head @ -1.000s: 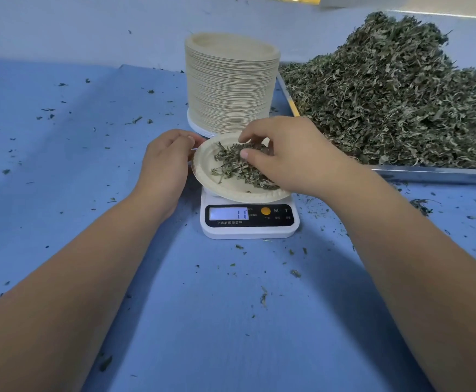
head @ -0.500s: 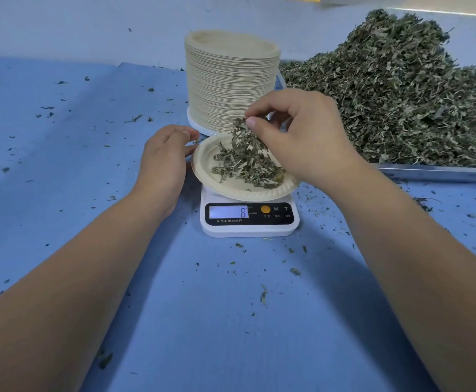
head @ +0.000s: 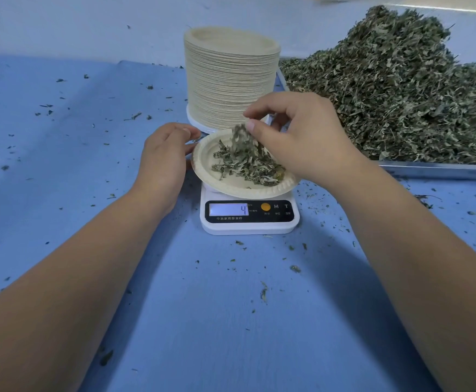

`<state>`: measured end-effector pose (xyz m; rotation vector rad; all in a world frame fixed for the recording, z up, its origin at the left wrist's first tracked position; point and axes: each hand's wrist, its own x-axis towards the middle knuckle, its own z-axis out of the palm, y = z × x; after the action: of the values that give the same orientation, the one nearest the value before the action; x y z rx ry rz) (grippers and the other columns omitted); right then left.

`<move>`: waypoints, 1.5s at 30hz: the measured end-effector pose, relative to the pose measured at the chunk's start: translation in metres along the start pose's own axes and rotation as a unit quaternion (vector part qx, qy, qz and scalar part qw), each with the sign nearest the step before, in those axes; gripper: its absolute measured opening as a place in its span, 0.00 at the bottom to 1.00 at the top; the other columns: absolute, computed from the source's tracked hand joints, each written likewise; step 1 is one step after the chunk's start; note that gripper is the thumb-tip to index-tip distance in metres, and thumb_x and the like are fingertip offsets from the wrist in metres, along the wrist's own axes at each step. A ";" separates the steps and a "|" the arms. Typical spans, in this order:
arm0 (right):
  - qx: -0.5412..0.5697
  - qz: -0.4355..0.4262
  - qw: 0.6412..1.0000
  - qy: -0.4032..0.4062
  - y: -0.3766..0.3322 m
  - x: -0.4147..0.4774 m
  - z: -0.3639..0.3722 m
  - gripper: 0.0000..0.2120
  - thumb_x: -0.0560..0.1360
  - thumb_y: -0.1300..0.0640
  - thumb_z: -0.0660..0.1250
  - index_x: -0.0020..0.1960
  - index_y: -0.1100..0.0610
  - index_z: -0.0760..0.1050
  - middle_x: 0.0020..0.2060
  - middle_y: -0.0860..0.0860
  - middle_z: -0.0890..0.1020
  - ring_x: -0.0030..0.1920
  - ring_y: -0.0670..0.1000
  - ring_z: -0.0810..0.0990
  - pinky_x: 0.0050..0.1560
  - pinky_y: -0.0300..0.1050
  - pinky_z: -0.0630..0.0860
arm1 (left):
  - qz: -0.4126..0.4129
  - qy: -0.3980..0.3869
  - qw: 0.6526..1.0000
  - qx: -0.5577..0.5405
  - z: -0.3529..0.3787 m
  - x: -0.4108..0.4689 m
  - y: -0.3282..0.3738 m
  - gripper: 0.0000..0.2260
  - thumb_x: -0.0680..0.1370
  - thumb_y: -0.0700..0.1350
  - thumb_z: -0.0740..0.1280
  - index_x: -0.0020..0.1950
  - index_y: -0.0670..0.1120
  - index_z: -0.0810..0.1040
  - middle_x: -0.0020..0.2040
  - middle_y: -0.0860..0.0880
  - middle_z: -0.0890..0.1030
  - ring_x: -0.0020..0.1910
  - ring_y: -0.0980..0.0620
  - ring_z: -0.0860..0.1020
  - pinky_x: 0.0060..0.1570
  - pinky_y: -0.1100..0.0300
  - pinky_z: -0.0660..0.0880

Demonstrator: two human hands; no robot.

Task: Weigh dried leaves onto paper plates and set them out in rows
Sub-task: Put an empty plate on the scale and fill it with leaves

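The left hand sits at the left edge of the paper plate, fingers curled with the tips at the rim; whether they pinch the rim or merely touch it cannot be told. Its probable function is to stop the light plate sliding on the scale, which stands directly under the plate, between the two forearms, with the display facing the person so that the reading, a 4, can be checked during loading. Beyond both hands stands the stack of paper plates, near enough for the next portion. The right hand hovers just above the plate, thumb and forefinger pinching a blurred tuft of dried leaves over the small portion lying there; such fine pinches probably serve to trim the weight. To the right of that hand, the heap fills a metal tray, the supply placed on the working side.
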<state>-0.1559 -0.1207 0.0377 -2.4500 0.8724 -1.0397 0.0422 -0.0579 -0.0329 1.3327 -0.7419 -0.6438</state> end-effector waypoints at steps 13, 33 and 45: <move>-0.313 0.291 0.892 -0.146 0.094 -0.001 -0.035 0.37 0.78 0.26 0.43 0.55 0.54 0.76 0.53 0.57 0.80 0.56 0.62 0.77 0.54 0.56 0.75 | 0.003 0.001 1.000 0.004 0.000 -0.001 -0.001 0.11 0.79 0.44 0.59 0.44 0.49 0.82 0.55 0.47 0.86 0.46 0.54 0.83 0.40 0.61 0.77; -0.235 0.197 0.951 -0.049 0.099 0.001 -0.018 0.28 0.83 0.41 0.56 0.32 0.59 0.70 0.26 0.56 0.73 0.31 0.59 0.73 0.30 0.45 0.66 | -0.001 -0.001 1.000 0.014 0.001 0.000 0.001 0.11 0.74 0.47 0.60 0.43 0.50 0.82 0.53 0.48 0.86 0.44 0.54 0.81 0.37 0.64 0.74; -0.048 -0.003 0.992 0.116 -0.001 0.010 -0.005 0.24 0.84 0.46 0.59 0.30 0.54 0.66 0.23 0.47 0.66 0.25 0.46 0.65 0.30 0.41 0.61 | 0.001 0.004 1.000 0.026 0.002 0.001 -0.001 0.11 0.80 0.43 0.59 0.46 0.48 0.82 0.54 0.47 0.86 0.48 0.51 0.81 0.45 0.55 0.76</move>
<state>-0.1533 -0.1266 0.0469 -2.4431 1.0083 -1.3346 0.0413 -0.0600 -0.0335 1.3800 -0.7584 -0.6215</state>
